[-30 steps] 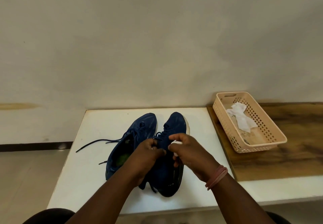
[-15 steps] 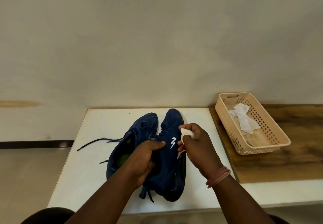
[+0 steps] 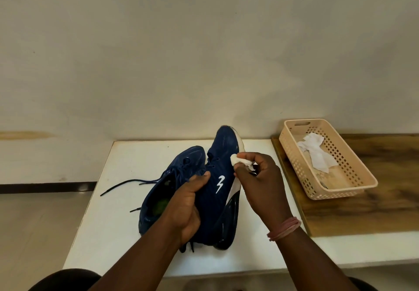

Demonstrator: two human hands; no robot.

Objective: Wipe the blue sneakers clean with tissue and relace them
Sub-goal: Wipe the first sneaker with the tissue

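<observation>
White tabletop (image 3: 95, 211): my left hand (image 3: 188, 209) has tilted the navy mesh sneaker (image 3: 217, 191) sideways, fingers curled around it; my right hand (image 3: 260, 181) pinches crumpled white tissue (image 3: 241, 160), wiping resumes.

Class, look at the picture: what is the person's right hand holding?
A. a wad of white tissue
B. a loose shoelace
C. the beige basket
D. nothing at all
A: the right hand pinches a small wad of white tissue against the sneaker that the left hand grips.
</observation>
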